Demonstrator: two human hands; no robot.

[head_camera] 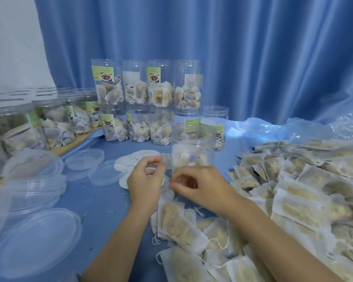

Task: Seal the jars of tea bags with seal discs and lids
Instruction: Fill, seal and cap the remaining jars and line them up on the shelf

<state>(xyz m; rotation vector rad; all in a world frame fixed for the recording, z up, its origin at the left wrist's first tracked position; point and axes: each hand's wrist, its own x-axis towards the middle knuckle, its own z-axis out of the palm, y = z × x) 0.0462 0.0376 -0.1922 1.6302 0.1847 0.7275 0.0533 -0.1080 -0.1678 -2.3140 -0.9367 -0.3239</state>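
Observation:
An open clear jar [193, 147] partly filled with tea bags stands upright in the middle of the blue table. Just in front of it, my left hand [146, 180] and my right hand [200, 186] both pinch a patterned seal disc [167, 183] held on edge between them. More seal discs [130, 162], white and patterned, lie spread on the table behind my left hand. Clear lids [105, 175] lie to the left of the discs.
Open jars of tea bags [149, 102] are stacked in two rows at the back. Lidded jars [55, 123] line a wooden board at the left. Large clear lids [35, 239] sit near left. Loose tea bags [293, 196] cover the right side and front.

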